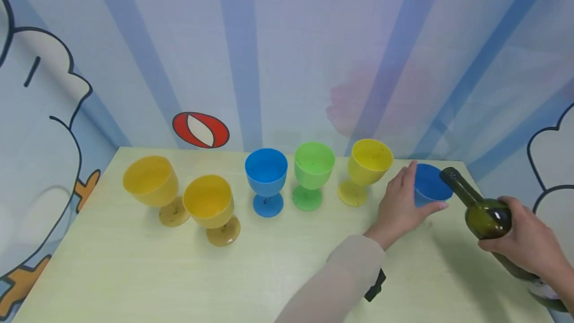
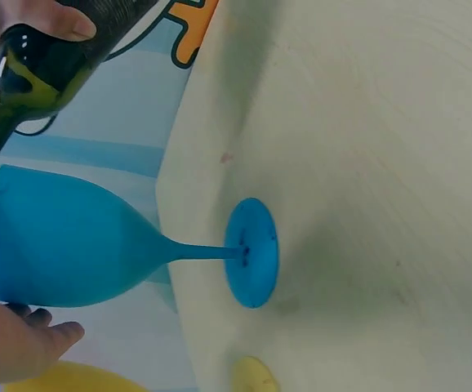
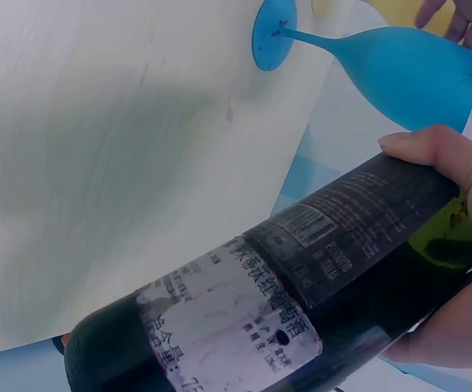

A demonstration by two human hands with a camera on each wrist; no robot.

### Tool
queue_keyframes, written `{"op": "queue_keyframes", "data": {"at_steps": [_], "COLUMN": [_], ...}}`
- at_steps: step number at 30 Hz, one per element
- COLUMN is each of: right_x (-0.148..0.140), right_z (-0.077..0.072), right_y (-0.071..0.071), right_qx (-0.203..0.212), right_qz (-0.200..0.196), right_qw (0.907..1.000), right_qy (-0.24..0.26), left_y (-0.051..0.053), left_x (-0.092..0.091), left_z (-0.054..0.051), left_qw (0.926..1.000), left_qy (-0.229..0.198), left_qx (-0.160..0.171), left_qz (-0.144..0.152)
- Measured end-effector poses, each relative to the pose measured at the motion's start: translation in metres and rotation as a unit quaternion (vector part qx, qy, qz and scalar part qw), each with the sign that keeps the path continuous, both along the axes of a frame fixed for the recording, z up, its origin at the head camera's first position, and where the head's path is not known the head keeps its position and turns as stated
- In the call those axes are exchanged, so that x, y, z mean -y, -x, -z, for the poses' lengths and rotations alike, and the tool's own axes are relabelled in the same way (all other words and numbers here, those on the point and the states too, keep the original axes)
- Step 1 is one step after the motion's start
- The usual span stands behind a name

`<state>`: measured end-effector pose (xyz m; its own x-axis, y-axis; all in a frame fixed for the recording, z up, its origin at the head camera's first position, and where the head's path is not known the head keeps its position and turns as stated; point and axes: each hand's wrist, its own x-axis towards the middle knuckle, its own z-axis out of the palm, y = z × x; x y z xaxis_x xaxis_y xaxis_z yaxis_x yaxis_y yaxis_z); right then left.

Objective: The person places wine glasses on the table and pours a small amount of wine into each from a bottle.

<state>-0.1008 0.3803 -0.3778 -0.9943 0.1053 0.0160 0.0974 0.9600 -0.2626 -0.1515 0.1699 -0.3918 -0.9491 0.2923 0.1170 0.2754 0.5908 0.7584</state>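
Note:
At the right end of the table stands a blue goblet (image 1: 431, 182), its round foot (image 2: 252, 253) on the tabletop. My left hand (image 1: 400, 208) holds its bowl near the rim, thumb on the near side and fingers on the far side. My right hand (image 1: 533, 238) grips a dark green wine bottle (image 1: 489, 218) around its body. The bottle is tilted, with its mouth at the goblet's right rim. Paper labels (image 3: 236, 318) cover part of the bottle in the right wrist view. Whether liquid flows is not visible.
Left of my hands stand a yellow goblet (image 1: 369, 162), a green goblet (image 1: 314, 166) and another blue goblet (image 1: 266, 172). Farther left are two amber-yellow goblets, one nearer (image 1: 209, 202) and one at the far left (image 1: 151, 181). A patterned curtain (image 1: 291, 64) hangs behind the pale table (image 1: 179, 283).

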Motion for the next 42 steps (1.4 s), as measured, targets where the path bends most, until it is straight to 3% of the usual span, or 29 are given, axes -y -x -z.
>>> {"op": "queue_keyframes", "data": {"at_steps": [3,6,8,11,14,17,21,26,33,42], "right_x": [-0.001,0.0,0.0,0.001,0.0,0.0,0.001,0.001,0.004,0.013], "right_z": [0.0,-0.001,-0.001,-0.001,-0.002,-0.003,-0.003,-0.002,-0.004,-0.014], "right_y": [0.0,-0.001,-0.002,-0.003,-0.003,-0.003,-0.004,-0.003,-0.005,-0.007], "right_qx": [0.0,0.001,0.004,0.008,0.008,0.006,0.005,0.012,-0.001,0.0], "right_qz": [-0.004,-0.006,-0.004,0.003,0.006,0.004,0.002,-0.003,-0.015,-0.024], "right_qw": [0.9999,0.9998,0.9997,0.9996,0.9997,0.9998,0.9998,0.9996,0.9996,0.9995], "right_qy": [0.014,0.02,0.024,0.026,0.024,0.021,0.02,0.026,0.023,0.021], "left_y": [-0.003,-0.004,-0.002,0.006,0.017,0.027,0.036,0.044,0.051,0.055], "left_x": [0.002,0.01,0.019,0.035,0.049,0.06,0.07,0.074,0.074,0.072], "left_z": [-0.005,-0.012,-0.017,-0.023,-0.025,-0.023,-0.017,-0.01,-0.006,-0.001], "left_qw": [0.9989,0.9934,0.9843,0.9651,0.9549,0.9605,0.9788,0.9923,0.9913,0.9859], "left_qy": [0.017,-0.001,-0.03,-0.07,-0.088,-0.068,-0.02,-0.034,-0.086,-0.127], "left_qx": [-0.04,-0.103,-0.158,-0.232,-0.257,-0.24,-0.173,-0.076,0.009,0.048], "left_qz": [-0.018,-0.05,-0.071,-0.1,-0.119,-0.124,-0.108,-0.091,-0.099,-0.097]}}
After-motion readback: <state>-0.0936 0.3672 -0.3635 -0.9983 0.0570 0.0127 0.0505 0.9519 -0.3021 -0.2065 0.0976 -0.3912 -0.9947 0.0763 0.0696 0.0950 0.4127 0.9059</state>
